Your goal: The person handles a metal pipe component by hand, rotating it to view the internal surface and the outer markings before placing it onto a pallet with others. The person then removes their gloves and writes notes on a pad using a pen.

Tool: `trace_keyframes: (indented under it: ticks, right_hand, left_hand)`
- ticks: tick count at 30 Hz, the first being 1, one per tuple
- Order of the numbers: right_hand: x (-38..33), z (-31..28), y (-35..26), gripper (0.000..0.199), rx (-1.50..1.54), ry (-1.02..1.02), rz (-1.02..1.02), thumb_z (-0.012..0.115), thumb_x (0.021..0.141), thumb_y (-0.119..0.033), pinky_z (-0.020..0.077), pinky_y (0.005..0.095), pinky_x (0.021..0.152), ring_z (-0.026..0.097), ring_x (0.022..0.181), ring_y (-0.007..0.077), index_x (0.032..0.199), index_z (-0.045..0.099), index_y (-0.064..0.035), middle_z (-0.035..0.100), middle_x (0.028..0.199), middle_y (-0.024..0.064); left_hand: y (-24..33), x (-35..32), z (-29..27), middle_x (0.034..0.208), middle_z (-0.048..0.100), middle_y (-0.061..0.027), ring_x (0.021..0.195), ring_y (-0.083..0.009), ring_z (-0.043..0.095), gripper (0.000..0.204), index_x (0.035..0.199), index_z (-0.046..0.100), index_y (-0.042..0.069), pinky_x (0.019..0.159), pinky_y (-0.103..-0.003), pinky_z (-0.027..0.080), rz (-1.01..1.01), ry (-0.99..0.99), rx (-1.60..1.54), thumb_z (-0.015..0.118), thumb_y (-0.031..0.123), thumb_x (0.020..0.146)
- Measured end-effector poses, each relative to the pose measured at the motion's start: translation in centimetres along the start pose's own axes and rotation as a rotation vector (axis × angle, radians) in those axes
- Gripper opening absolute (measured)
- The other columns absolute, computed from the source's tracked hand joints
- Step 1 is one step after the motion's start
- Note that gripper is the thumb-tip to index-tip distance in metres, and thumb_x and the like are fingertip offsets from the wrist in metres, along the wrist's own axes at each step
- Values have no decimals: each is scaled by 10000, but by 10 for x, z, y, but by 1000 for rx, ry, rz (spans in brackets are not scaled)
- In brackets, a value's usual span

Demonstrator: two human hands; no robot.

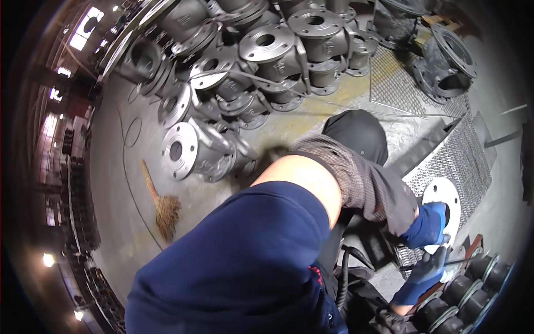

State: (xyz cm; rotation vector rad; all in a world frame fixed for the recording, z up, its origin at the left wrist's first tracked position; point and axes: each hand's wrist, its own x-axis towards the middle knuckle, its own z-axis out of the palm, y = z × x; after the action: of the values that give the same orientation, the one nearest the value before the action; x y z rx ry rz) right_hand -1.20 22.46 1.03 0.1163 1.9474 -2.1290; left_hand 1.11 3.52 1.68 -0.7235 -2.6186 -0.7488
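Observation:
At the lower right, a pale metal flange with bolt holes and a central bore stands on edge. My left hand, in a blue glove, reaches across its face, with the fingers curled at the bore rim. Just below is my right hand, in a blue-grey glove, its fingers bent near the flange's lower edge. A thin dark rod runs beside the right hand; I cannot tell whether it is gripped. What lies behind the flange is mostly hidden by the hands and sleeve.
Grey flanged castings stand stacked at the back. Another casting is at the far right, near patterned metal plates. A straw broom and a thin cable lie on the left floor. Dark cylindrical parts sit lower right.

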Motion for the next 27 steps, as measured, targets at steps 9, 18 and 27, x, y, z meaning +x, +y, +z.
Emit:
trace_keyframes:
  ticks: [9, 18, 27]
  right_hand:
    - [-60, -22, -16, 531, -553, -297, -207, 404, 909, -367, 448, 265, 738, 601, 906, 228, 1277, 431, 14, 621, 965, 184]
    - [-31, -47, -64, 612, -280, -67, 95, 321, 945, -502, 255, 128, 445, 420, 512, 23, 1201, 518, 19, 660, 930, 118]
    - [16, -84, -13, 660, -110, -183, 155, 357, 921, -541, 400, 176, 587, 563, 768, 125, 1269, 446, 12, 590, 1088, 158]
  left_hand:
    - [32, -27, -28, 595, 577, -72, 609, -308, 601, 384, 1053, 595, 126, 714, -431, 445, 204, 23, 218, 610, 236, 685]
    - [-7, -43, -86, 886, 665, -134, 794, -239, 654, 254, 997, 656, 50, 729, -324, 517, -543, 59, -250, 587, 150, 775]
    - [-55, -41, -59, 886, 649, -158, 886, -238, 600, 603, 1001, 651, 13, 852, -344, 452, -850, -67, -397, 434, 558, 859]
